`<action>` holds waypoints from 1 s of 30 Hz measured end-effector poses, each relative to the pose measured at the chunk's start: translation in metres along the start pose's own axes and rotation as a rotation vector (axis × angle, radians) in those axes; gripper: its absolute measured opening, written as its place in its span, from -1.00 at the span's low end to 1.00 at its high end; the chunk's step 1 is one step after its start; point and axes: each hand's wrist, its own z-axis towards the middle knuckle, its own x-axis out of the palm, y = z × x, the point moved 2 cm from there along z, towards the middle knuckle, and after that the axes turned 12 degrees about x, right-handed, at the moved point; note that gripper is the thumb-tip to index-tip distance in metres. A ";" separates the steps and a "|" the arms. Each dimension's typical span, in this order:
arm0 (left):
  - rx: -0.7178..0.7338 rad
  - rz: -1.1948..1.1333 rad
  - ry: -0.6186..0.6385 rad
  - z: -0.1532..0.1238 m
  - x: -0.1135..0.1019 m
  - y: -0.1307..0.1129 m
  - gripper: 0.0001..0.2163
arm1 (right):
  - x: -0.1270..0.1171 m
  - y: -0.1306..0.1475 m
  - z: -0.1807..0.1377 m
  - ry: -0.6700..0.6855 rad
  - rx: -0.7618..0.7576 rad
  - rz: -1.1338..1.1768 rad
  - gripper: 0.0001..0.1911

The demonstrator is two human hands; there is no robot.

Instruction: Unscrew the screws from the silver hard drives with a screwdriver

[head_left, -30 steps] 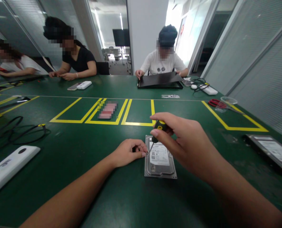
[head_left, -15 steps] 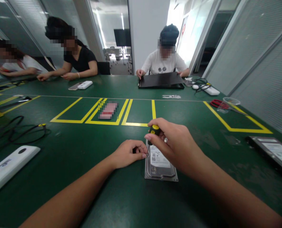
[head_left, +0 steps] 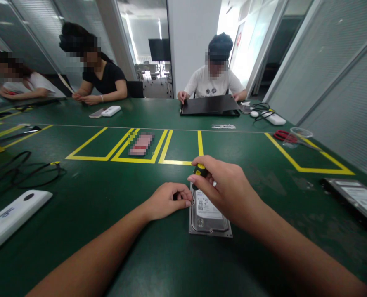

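Note:
A silver hard drive (head_left: pixel 208 211) with a white label lies flat on the green table in front of me. My right hand (head_left: pixel 228 181) is closed around the black and yellow handle of a screwdriver (head_left: pixel 200 170), held over the drive's upper left part. The shaft is thin and points down to the drive's left edge; its tip is hidden by my fingers. My left hand (head_left: pixel 167 200) is closed there, thumb and fingertips pinched at that edge beside the shaft. Whatever lies between them is too small to make out.
Another hard drive (head_left: pixel 355 198) lies at the right. A white power bank (head_left: pixel 16 218) and a black cable (head_left: pixel 28 173) are at the left. Red-handled scissors (head_left: pixel 284 135) and a clear plastic cup (head_left: pixel 301 132) stand far right. Opposite, a person (head_left: pixel 214 80) handles a black panel (head_left: pixel 209 105).
My hands, the screwdriver and the hard drive keep nearly the same place. At the far left, the person in black has drawn their hands together.

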 end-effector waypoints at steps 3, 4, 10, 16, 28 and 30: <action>-0.001 0.002 -0.003 0.000 0.000 0.000 -0.94 | 0.000 0.000 0.001 -0.012 0.005 -0.023 -0.82; -0.002 0.002 -0.002 0.000 0.000 0.000 -0.94 | 0.001 0.001 0.001 -0.018 0.008 -0.036 -0.82; -0.012 0.017 -0.002 0.000 -0.001 0.001 -0.94 | 0.003 0.002 0.001 -0.059 0.025 -0.132 -0.79; -0.012 0.034 -0.010 0.001 -0.001 0.001 -0.93 | 0.006 0.007 -0.002 -0.074 0.055 -0.241 -0.78; -0.016 0.035 -0.016 0.000 0.000 0.001 -0.88 | -0.002 0.029 0.004 -0.034 0.086 -0.346 -0.67; -0.023 0.039 -0.013 0.000 0.000 0.001 -0.89 | -0.002 0.030 0.007 -0.013 0.119 -0.333 -0.69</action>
